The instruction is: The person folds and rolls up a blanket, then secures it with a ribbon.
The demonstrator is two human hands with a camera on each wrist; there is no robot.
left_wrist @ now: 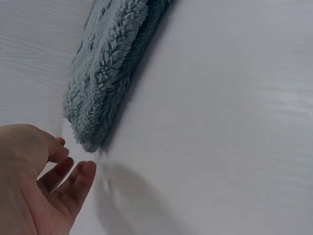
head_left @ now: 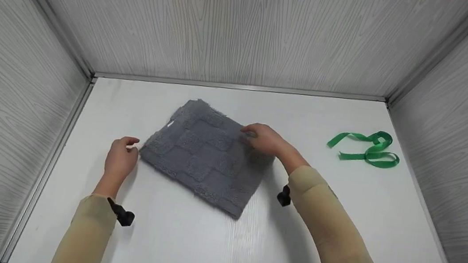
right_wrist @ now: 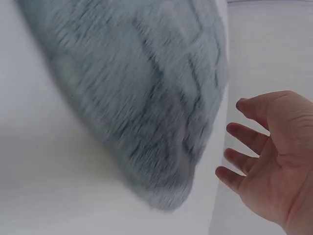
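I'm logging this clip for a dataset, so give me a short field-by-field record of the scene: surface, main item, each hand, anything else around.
surface: white table inside grey wood-grain walls
main item: folded grey towel, checker-textured, lying flat
left hand: open, beside the towel's left corner; contact unclear
right hand: over the towel's right edge; in the wrist view the fingers are loosely spread, gripping nothing
other: green ribbon, loose and looped, at far right, apart from the towel

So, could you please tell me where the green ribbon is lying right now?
In the head view the green ribbon lies loose on the white table at the far right, near the right wall, apart from the grey towel and both hands.
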